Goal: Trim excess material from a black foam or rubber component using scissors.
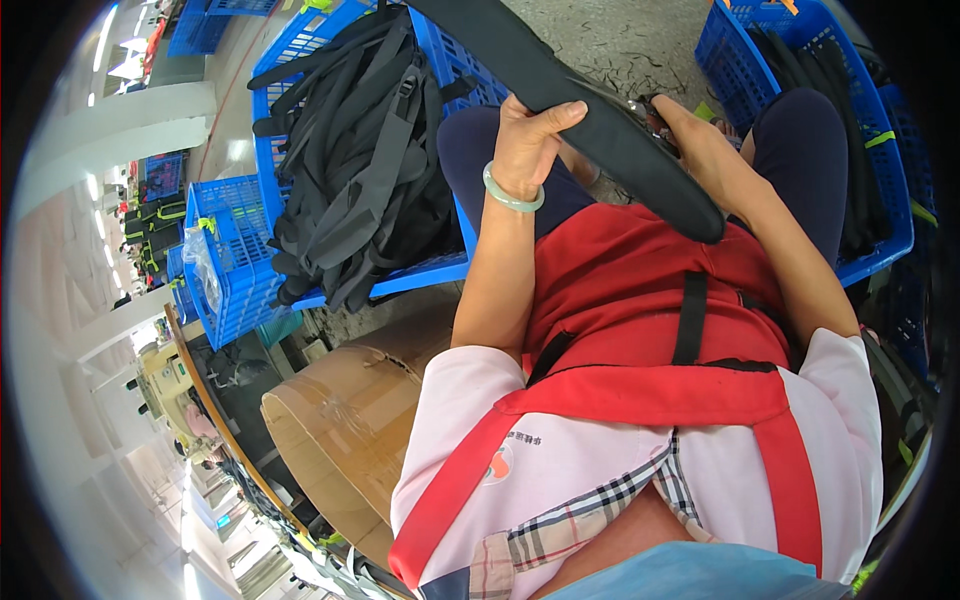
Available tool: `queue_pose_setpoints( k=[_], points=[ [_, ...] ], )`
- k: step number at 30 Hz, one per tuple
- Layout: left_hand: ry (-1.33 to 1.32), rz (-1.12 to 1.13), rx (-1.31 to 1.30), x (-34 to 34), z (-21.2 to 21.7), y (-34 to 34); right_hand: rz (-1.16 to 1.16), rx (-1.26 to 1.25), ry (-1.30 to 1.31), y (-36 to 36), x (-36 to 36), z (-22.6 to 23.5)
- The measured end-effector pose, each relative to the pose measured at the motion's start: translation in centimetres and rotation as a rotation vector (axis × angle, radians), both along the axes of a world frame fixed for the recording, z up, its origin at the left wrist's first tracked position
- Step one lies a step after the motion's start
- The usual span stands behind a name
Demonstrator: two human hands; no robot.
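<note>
A long, black padded strap (625, 140) with a rounded end slants across my lap from the top of the view. My left hand (530, 140), a pale bangle on its wrist, pinches the strap's near edge between thumb and fingers. On the strap's other side, my right hand (700, 145) is closed around a small metal tool (650, 115) that looks like scissors with dark handles. Its tip lies close against the strap's far edge. The fingers of my right hand are partly hidden, and the strap's upper end runs out of view.
A blue crate (400, 283) heaped with black straps (365, 170) stands at my left. Another blue crate (890, 225) with black pieces stands at my right. A cardboard box (340, 425) is beside me at lower left. Debris litters the floor (630, 40) ahead.
</note>
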State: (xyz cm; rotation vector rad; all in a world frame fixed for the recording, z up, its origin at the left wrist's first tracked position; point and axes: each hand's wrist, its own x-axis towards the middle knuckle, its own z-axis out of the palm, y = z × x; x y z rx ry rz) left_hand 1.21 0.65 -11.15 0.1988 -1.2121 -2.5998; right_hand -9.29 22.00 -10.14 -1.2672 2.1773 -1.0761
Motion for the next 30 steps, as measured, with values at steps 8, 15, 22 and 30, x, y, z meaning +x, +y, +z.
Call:
queue_pose_setpoints(
  k=[8, 15, 22, 30],
  points=[
    [0.016, 0.022, 0.073, 0.1, 0.0, 0.3, 0.056, 0.012, -0.1, 0.2, -0.3, 1.7],
    [0.036, -0.001, 0.103, 0.3, 0.0, 0.0, 0.101, 0.08, -0.119, 1.0, -1.0, 2.9],
    [0.049, -0.021, 0.114, 0.2, -0.2, 0.4, 0.111, 0.055, -0.101, 1.0, -0.6, 2.0],
    [0.047, -0.005, 0.078, 0.3, -0.3, 0.3, 0.059, 0.087, 0.038, 0.5, -0.3, 1.2]
  ],
)
